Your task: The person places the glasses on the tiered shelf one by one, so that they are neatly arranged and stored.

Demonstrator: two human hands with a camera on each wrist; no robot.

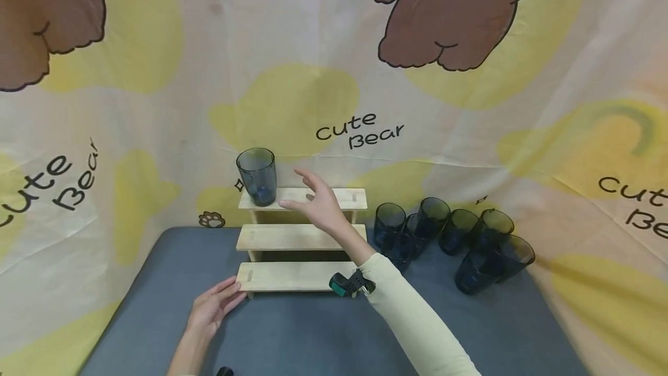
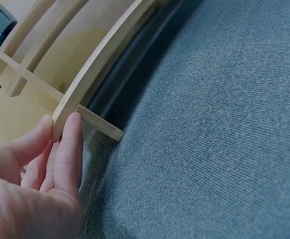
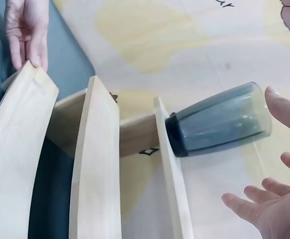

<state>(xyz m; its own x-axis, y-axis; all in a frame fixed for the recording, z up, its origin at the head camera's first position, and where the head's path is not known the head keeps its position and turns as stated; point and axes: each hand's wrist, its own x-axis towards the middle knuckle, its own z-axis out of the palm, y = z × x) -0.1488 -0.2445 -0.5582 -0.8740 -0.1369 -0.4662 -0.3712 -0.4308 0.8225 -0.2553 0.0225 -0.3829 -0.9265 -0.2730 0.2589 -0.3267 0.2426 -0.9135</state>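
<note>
A three-tier wooden stepped rack stands on the grey-blue table. On the left end of its top tier is an upright dark blue-tinted glass, also visible in the right wrist view. My right hand is just right of that glass, fingers spread, apart from it and holding nothing. My left hand pinches the left end of the lowest tier. In the left wrist view, that hand has its thumb at one face of the board and fingers at the other.
Several similar dark glasses stand in a cluster right of the rack, some overlapping in view. A printed cloth hangs behind the table. A small black object shows at the bottom edge.
</note>
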